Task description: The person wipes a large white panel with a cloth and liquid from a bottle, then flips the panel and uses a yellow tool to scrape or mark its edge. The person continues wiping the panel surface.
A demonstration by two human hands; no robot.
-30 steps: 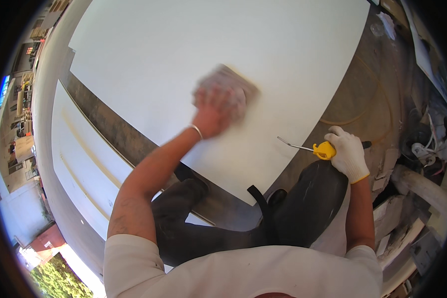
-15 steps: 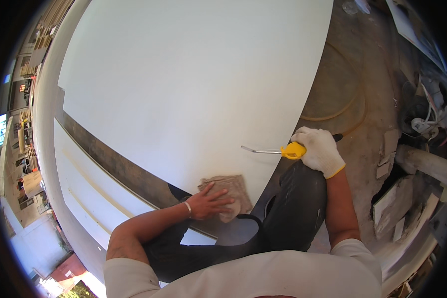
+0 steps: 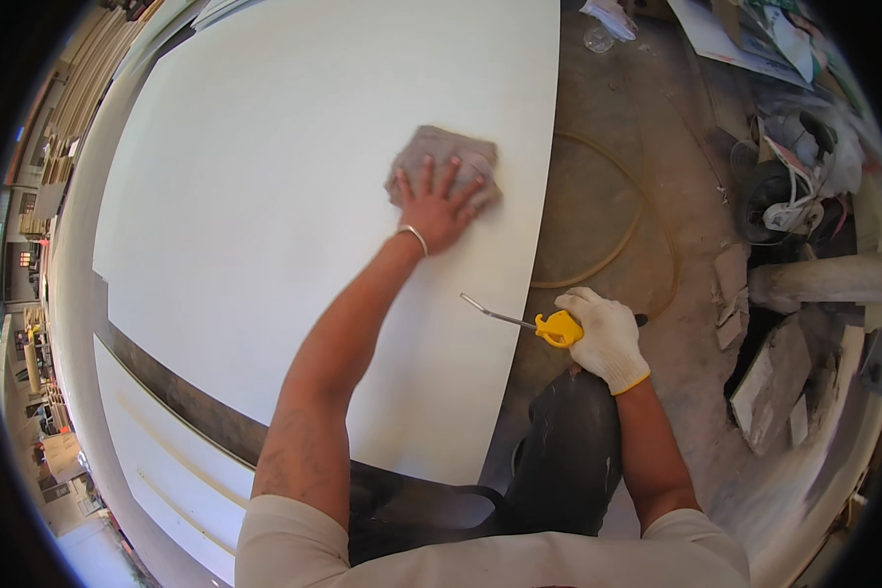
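my left hand (image 3: 439,208) lies flat with fingers spread on a crumpled grey-brown rag (image 3: 443,162), pressing it against a large white panel (image 3: 294,216). the rag is bunched and wrinkled, a dull dusty colour, and it sits near the panel's right edge, toward the far half of the board; its folds stick out past my fingertips on the far side and at both sides of my hand. a thin metal bangle (image 3: 413,236) circles my left wrist, and my bare forearm stretches across the panel's smooth, matte, unmarked surface.

my right hand (image 3: 606,335) wears a white work glove with a yellow cuff and is closed around a yellow-bodied air blow gun (image 3: 556,328). its slim metal nozzle (image 3: 495,313) points left and reaches just over the panel's right edge. the hand itself hangs off the panel, above the grey concrete floor (image 3: 657,225).

a thin tan hose (image 3: 612,250) curls in a loop on the floor just beyond the panel's edge. a second white board (image 3: 157,461) lies lower to my left, across a dark gap. my dark trousers (image 3: 568,451) show below my right hand. clutter and broken pieces sit along the right side.
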